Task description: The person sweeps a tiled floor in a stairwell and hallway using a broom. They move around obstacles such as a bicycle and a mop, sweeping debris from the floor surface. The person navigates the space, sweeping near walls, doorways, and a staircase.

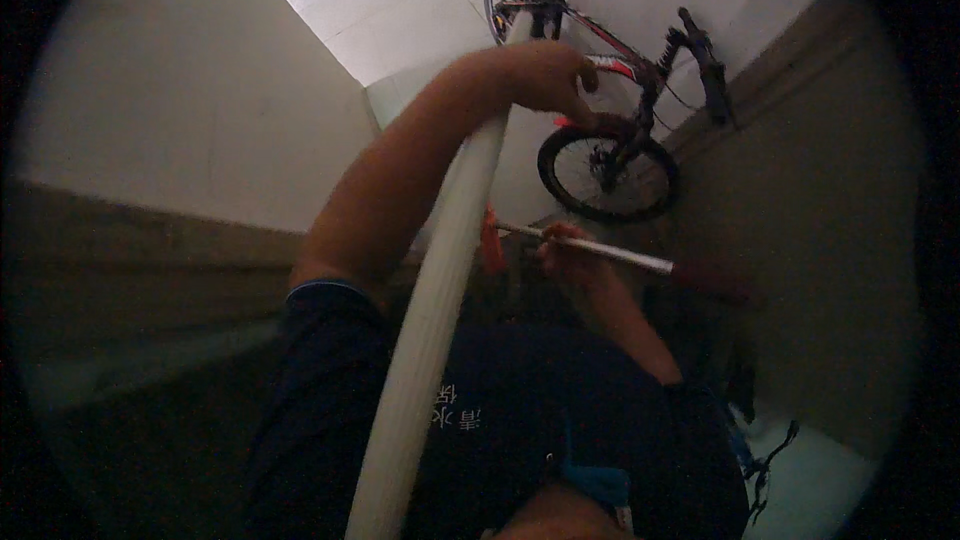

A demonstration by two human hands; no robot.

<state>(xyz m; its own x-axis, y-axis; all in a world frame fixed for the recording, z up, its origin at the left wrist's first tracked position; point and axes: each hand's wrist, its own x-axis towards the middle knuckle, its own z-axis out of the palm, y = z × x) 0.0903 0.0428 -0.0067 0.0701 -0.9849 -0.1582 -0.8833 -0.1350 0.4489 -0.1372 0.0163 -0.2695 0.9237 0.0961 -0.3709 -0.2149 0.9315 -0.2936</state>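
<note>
We got dim, grainy light, brightest on the pale floor [390,15] at top L. The silvery rod [640,259] caught a faint glint; R hand [573,252] looked soft & murky w/ shadow. Fisheye bend + black rim boxed us in.

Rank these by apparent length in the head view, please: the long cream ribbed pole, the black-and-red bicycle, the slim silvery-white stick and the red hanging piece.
1. Cream ribbed pole
2. Black-and-red bicycle
3. Silvery-white stick
4. Red hanging piece
Nearness likely enlarges the pole.
</note>
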